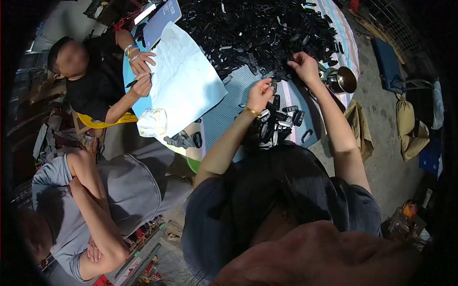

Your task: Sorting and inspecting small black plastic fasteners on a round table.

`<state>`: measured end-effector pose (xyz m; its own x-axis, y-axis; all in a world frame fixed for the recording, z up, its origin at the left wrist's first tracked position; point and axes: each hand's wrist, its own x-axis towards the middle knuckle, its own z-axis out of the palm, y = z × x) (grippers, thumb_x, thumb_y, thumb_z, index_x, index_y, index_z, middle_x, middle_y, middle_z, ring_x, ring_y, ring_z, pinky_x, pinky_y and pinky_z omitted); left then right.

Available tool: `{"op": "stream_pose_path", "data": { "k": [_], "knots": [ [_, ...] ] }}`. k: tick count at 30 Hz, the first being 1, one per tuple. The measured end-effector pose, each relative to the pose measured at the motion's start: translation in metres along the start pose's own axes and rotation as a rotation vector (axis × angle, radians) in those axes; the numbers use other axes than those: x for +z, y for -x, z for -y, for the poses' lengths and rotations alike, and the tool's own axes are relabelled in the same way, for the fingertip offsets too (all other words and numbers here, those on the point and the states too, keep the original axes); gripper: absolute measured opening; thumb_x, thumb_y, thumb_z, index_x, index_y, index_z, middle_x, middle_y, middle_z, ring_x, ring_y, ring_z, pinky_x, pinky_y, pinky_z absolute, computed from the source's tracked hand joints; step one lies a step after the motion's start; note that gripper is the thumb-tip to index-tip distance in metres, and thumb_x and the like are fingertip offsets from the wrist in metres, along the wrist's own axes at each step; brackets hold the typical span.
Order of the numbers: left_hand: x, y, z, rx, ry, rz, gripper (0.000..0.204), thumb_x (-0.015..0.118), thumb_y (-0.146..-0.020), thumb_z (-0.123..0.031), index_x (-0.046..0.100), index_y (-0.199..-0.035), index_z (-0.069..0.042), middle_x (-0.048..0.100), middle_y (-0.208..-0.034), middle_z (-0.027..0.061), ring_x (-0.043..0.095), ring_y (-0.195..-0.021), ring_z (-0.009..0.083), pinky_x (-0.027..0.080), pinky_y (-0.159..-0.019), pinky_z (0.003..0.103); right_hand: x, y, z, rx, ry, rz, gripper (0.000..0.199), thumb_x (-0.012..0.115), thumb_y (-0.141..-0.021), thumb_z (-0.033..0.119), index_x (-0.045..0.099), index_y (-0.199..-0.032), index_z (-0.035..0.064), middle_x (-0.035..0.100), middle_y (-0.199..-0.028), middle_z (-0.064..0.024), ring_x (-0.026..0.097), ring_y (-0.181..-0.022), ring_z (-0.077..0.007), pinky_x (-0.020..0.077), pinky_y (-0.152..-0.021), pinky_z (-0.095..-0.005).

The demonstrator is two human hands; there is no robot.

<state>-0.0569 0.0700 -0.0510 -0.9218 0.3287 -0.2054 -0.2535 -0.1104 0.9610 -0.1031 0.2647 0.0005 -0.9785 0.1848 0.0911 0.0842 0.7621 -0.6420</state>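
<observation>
A large heap of small black oblong pieces (267, 33), some with shiny metal-looking parts, covers the far side of the table. My right hand (306, 69) is at the heap's near edge, its fingers bent together; what they hold, if anything, is too small to make out. Left of it, my left hand (260, 97) hovers over the table with fingers curled into a pinch, their contents also unclear. A smaller cluster of the same black pieces (276, 125) lies close to my body, just right of my left wrist.
A metal cup (342, 80) stands at the table's right edge. To the left lie a big white sheet (183, 71), a spiral notebook (162, 23) and a crumpled wrapper (152, 122). One person (93, 78) writes there with a pen; another (105, 190) sits with arms crossed.
</observation>
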Motion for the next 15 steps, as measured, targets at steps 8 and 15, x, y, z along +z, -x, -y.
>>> {"op": "stream_pose_path", "data": {
  "k": [8,15],
  "knots": [
    [0.009,0.031,-0.032,-0.027,0.47,0.169,0.032,0.047,-0.082,-0.002,0.044,-0.115,-0.003,0.053,-0.094,0.0021,0.051,-0.074,0.0079,0.045,-0.057,0.021,-0.02,0.075,0.048,0.522,-1.335,0.422,0.024,0.058,-0.079,0.006,0.054,-0.101,-0.0023,0.06,-0.078,-0.007,0.058,-0.065,-0.0111,0.0488,-0.057,-0.0201],
    [-0.007,0.041,-0.032,-0.139,0.378,0.131,0.032,0.046,-0.085,-0.009,0.044,-0.116,-0.001,0.054,-0.099,0.006,0.053,-0.068,0.01,0.042,-0.055,0.019,-0.008,0.108,0.033,0.353,-0.917,0.534,0.021,0.058,-0.081,0.013,0.058,-0.097,-0.0006,0.06,-0.075,-0.004,0.057,-0.062,-0.0079,0.0449,-0.053,-0.0178]
  ]
}}
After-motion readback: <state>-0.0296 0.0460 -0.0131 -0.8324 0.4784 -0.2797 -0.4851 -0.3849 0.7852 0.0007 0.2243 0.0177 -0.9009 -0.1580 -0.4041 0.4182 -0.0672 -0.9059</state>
